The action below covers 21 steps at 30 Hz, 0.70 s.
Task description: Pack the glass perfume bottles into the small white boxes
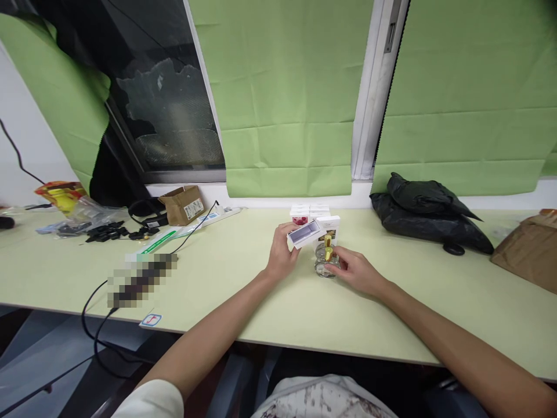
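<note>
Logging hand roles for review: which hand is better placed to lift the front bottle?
Probably the right hand: it touches the front bottle, while the left hand holds a white box.

The left hand (282, 255) holds an open white box (306, 233); the right hand (357, 270) touches a gold-capped bottle (324, 269).

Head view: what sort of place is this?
Probably an indoor workroom or office, though I can't tell which: a long pale table by a window, with a small cardboard box and black plastic bags on it.
</note>
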### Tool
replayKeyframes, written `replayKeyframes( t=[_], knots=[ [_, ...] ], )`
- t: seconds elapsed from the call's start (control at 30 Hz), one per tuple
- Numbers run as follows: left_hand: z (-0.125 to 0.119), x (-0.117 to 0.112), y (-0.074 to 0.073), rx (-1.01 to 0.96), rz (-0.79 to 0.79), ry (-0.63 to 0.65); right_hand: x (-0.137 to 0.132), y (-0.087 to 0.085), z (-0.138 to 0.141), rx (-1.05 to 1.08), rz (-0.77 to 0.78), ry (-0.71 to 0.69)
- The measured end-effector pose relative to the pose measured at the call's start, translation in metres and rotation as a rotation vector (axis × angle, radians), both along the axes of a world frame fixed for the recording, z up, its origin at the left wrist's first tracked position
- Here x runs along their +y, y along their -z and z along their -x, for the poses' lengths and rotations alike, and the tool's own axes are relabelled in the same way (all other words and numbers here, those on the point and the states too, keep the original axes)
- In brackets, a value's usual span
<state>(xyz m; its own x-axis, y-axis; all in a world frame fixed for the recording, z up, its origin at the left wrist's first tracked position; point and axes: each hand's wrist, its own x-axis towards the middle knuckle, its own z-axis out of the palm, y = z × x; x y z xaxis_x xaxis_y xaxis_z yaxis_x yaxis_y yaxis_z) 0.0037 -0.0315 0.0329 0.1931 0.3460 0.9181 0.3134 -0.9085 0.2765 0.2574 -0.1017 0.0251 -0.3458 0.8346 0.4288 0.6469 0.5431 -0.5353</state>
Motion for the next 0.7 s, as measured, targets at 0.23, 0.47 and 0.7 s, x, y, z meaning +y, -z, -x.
replayKeyframes(
  t=[0.23, 0.47, 0.7],
  knots=[
    [-0.0024, -0.0039, 0.0003, 0.007, -0.014, 0.007, -0.0001, -0.0002, -0.0003, -0.010, -0.011, -0.008],
    [-0.0015, -0.0042, -0.0009, 0.041, -0.056, 0.006, 0.0016, 0.0017, -0.0003, -0.011, -0.026, -0.013],
    [-0.0006, -0.0058, 0.0003, 0.088, -0.086, -0.019, 0.0011, 0.0015, 0.0001, -0.001, -0.043, -0.015]
  ],
)
